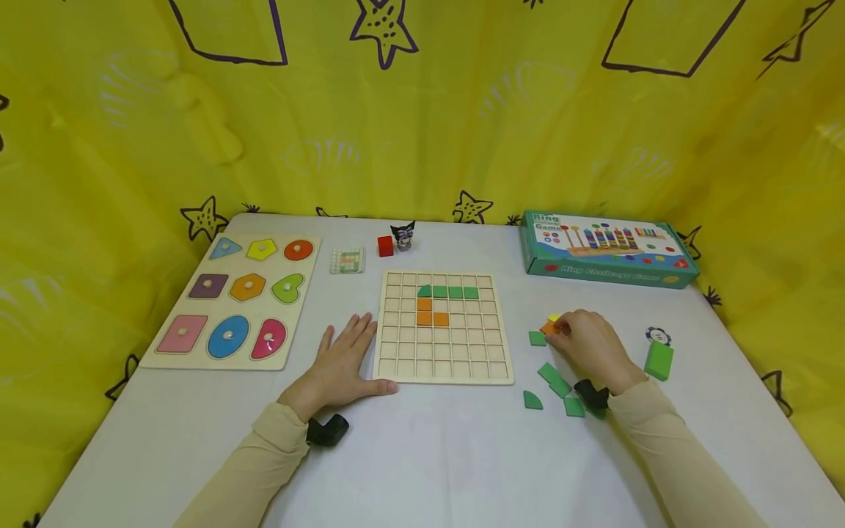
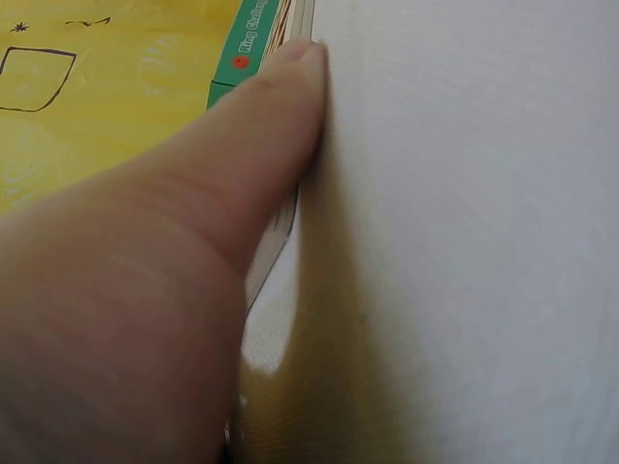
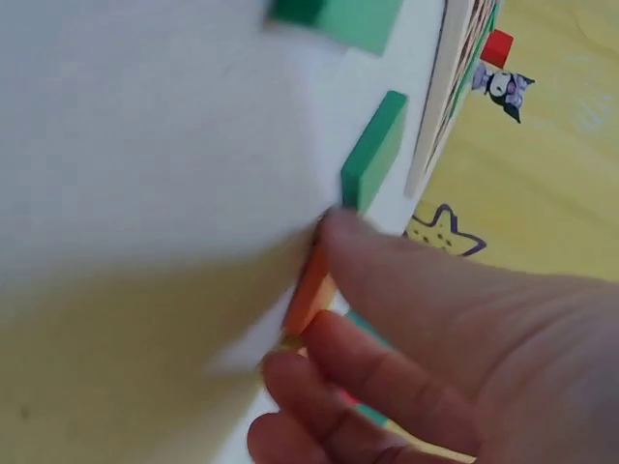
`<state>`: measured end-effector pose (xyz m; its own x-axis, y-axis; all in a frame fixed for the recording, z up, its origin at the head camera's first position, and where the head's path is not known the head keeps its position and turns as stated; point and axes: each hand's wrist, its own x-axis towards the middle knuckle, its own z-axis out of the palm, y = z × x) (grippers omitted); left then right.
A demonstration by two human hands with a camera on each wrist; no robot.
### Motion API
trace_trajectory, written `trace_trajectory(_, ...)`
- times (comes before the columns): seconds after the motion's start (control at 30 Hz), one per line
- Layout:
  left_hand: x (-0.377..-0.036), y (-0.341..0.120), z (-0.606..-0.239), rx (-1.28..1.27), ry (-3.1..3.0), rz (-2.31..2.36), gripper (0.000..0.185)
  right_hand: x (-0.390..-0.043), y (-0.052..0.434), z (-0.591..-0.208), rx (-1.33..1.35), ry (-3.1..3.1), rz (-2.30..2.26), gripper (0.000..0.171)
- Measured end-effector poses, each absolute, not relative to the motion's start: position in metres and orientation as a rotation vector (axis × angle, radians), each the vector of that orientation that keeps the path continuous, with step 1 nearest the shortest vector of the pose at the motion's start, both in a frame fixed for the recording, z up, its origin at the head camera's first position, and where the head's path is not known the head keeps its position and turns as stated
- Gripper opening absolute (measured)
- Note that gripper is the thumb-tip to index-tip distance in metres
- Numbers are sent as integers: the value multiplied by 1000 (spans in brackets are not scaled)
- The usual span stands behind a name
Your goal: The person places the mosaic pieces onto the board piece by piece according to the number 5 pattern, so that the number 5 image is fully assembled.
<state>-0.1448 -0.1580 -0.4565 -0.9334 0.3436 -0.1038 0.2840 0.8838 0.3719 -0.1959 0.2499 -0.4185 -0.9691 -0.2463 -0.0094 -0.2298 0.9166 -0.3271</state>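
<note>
A wooden grid board lies mid-table with green and orange tiles set in its upper cells. My left hand lies flat on the table, thumb against the board's left edge. My right hand reaches over a small pile of tiles right of the board and pinches an orange tile between thumb and fingers; that orange tile sits beside a yellow one. Green tiles lie loose around the hand, one just beyond the orange tile.
A shape-peg puzzle board lies at the left. A small card, a red cube and a dark figurine sit behind the grid board. A green game box stands back right, a green block to its front.
</note>
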Motion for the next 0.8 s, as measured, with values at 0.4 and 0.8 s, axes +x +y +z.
trace_trajectory(0.4,-144,-160,-456,473,2876,544,118,-206,207,-404,-571,2948,-686,25)
trace_trajectory(0.8,-143,-158,-456,494,2882,561,116,-229,138,-412,-825,2806,-630,24)
